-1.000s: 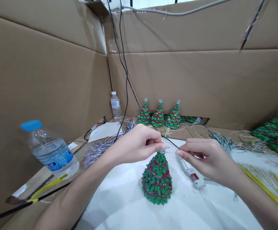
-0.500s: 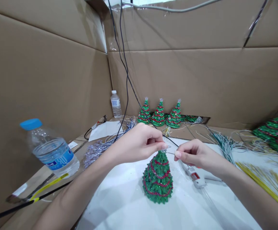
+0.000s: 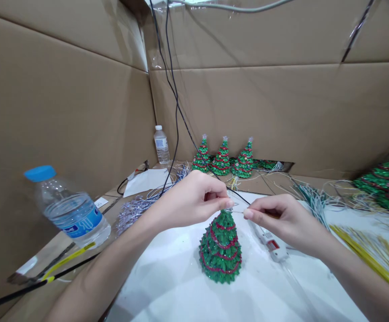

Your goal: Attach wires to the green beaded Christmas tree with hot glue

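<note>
A small green Christmas tree (image 3: 220, 252) with red garlands stands upright on the white surface. Over its tip, my left hand (image 3: 204, 197) has thumb and forefinger pinched on a small clear piece, mostly hidden by the fingertips. Just to the right, my right hand (image 3: 278, 217) pinches a thin wire-like piece (image 3: 238, 212) that reaches toward the left fingertips. Whether this thin piece is a wire or a fine tool, I cannot make out. Under my right hand lies a white glue gun (image 3: 272, 245).
Three decorated trees (image 3: 221, 158) stand by the cardboard wall (image 3: 281, 112). Bottles stand left, one blue-capped (image 3: 75, 214), one white-capped (image 3: 161, 145). Bundles of silver-purple (image 3: 130, 214), green (image 3: 311, 201) and yellow wires (image 3: 369, 250) lie around. More trees (image 3: 387, 185) lie right. Black cables (image 3: 177, 96) hang down.
My right hand's outer fingers have curled in a little and the hand has shifted slightly. My left hand keeps its pinch above the tree. The view has tilted slightly.
</note>
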Demonstrator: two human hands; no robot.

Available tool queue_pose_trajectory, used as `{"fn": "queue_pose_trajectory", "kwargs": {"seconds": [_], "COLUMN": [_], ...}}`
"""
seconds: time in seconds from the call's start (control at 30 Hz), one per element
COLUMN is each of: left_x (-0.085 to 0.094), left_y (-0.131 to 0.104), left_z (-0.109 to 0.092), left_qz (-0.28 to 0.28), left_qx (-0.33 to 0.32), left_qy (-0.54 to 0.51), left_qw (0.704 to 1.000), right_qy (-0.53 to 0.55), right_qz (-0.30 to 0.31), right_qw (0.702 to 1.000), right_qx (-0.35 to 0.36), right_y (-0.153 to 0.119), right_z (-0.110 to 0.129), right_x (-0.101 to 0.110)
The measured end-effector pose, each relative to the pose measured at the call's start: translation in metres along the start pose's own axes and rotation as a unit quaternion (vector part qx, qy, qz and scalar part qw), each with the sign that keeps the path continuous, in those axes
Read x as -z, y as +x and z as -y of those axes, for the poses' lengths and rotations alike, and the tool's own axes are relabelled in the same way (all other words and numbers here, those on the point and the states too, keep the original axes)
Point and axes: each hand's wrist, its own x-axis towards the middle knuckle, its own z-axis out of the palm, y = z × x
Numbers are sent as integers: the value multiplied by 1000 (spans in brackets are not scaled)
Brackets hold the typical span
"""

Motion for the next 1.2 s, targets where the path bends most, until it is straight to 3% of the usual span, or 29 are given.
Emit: {"fn": "queue_pose_trajectory", "kwargs": {"seconds": [0.4, 0.67, 1.0, 1.2], "left_x": [1, 1, 1, 0], "left_y": [1, 1, 1, 1], "left_z": [-2, -3, -4, -3], "left_qz": [-12, -18, -16, -17], "left_qx": [10, 11, 12, 11], "left_qy": [-10, -7, -12, -7], "left_qw": [1000, 1000, 1000, 1000], "right_qy": [-146, -310, -331, -315], "right_qz": [-100, -186, -211, -205], "right_qw": [982, 923, 907, 914], "right_qx": [67, 131, 156, 153], "right_y": [-10, -18, -17, -16], "right_z": [8, 9, 7, 8], "right_x": [-3, -10, -16, -21]}}
